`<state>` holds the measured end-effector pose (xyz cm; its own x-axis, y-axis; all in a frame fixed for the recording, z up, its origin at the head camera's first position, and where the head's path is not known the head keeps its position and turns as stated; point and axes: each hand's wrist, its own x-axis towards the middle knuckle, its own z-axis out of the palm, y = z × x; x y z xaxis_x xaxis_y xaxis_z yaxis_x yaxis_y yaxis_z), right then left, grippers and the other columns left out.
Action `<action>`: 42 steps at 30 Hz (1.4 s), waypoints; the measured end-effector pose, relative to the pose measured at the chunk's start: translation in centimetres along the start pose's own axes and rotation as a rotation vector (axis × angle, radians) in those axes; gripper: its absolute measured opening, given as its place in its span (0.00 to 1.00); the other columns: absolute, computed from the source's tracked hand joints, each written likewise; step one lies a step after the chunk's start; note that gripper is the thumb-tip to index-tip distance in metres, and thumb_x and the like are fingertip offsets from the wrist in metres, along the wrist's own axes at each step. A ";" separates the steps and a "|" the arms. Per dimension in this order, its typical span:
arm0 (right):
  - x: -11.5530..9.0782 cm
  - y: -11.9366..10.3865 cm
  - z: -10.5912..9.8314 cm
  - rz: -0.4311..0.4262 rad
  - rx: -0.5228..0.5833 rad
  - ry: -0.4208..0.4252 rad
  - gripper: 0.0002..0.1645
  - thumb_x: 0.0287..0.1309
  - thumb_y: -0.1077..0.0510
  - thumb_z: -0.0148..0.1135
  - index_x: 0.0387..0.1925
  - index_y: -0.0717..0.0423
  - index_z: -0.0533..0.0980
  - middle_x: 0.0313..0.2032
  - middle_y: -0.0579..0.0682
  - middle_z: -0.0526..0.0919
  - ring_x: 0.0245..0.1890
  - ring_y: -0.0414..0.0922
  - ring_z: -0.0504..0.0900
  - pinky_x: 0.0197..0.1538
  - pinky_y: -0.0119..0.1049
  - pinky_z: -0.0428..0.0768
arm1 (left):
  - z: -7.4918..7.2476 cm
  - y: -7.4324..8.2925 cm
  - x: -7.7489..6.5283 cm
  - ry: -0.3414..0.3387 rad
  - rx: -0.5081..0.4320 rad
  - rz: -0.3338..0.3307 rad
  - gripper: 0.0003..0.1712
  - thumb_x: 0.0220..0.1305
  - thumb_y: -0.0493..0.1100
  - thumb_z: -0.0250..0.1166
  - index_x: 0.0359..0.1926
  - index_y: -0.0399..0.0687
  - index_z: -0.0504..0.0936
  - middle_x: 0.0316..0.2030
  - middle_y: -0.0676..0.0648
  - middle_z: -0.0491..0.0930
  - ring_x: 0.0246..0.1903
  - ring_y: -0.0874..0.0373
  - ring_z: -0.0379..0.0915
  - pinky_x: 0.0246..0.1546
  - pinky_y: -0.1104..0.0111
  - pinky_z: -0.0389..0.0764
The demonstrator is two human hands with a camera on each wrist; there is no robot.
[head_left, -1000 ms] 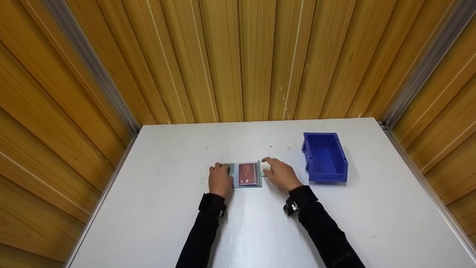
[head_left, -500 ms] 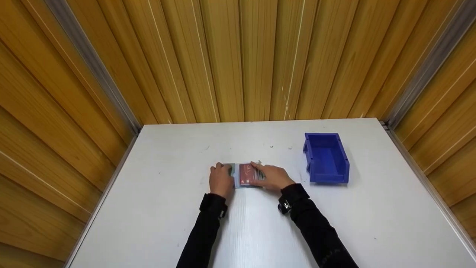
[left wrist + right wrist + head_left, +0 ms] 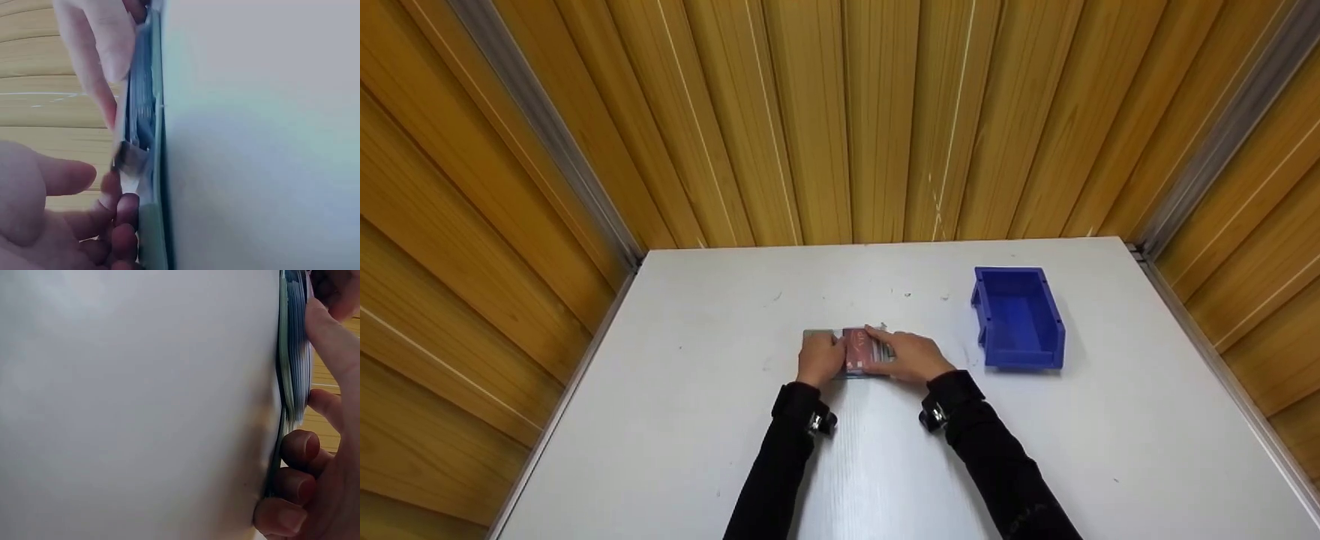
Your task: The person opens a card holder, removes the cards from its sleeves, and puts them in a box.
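A card holder with a greenish cover [image 3: 814,331] lies spread on the table, its clear sleeves [image 3: 298,349] stacked on the right half. A red card [image 3: 857,351] shows on top of the sleeves. My left hand [image 3: 820,360] is over the left half, thumb toward the red card's left edge. In the left wrist view, the left thumb [image 3: 67,175] stands apart from the holder, while the loosely bent fingers [image 3: 125,241] touch it. My right hand [image 3: 913,357] grips the sleeve stack, thumb and forefinger at its near and far edges; its other fingers [image 3: 289,514] rest against the cover.
A blue plastic bin [image 3: 1016,319] stands on the white table [image 3: 697,420] to the right of the hands. Wood-patterned walls [image 3: 877,127] rise behind the table and on both sides.
My right hand has moved left from the holder's right edge onto the sleeve stack and red card. Afterwards my left hand has shifted right across the left cover toward the red card.
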<state>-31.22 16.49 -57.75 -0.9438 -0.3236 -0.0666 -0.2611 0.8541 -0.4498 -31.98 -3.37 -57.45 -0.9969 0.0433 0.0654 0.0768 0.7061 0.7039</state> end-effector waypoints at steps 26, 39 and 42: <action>-0.2 0.4 -0.2 -0.021 0.013 -0.005 0.51 0.57 0.28 0.69 0.77 0.38 0.65 0.66 0.62 0.78 0.63 0.62 0.79 0.65 0.57 0.75 | 0.6 -0.6 0.1 0.006 0.045 0.043 0.15 0.70 0.39 0.62 0.24 0.42 0.79 0.22 0.49 0.73 0.27 0.55 0.68 0.31 0.61 0.73; 0.0 0.5 0.0 -0.007 0.032 -0.017 0.51 0.56 0.29 0.70 0.77 0.37 0.64 0.67 0.61 0.77 0.65 0.61 0.78 0.67 0.57 0.74 | 0.2 -0.6 -0.1 -0.004 0.011 0.036 0.13 0.72 0.38 0.58 0.28 0.40 0.82 0.27 0.45 0.80 0.30 0.53 0.71 0.34 0.61 0.73; 0.1 0.5 0.0 -0.008 0.020 -0.015 0.51 0.57 0.29 0.70 0.77 0.37 0.65 0.68 0.60 0.77 0.65 0.61 0.78 0.66 0.56 0.75 | 0.0 -0.7 -0.1 -0.001 -0.041 0.023 0.15 0.73 0.37 0.57 0.26 0.39 0.79 0.24 0.46 0.75 0.28 0.55 0.67 0.31 0.63 0.69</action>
<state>-31.46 16.95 -57.96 -0.9386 -0.3366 -0.0757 -0.2645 0.8429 -0.4685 -31.98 -3.84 -57.99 -0.9948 0.0600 0.0817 0.1008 0.6754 0.7306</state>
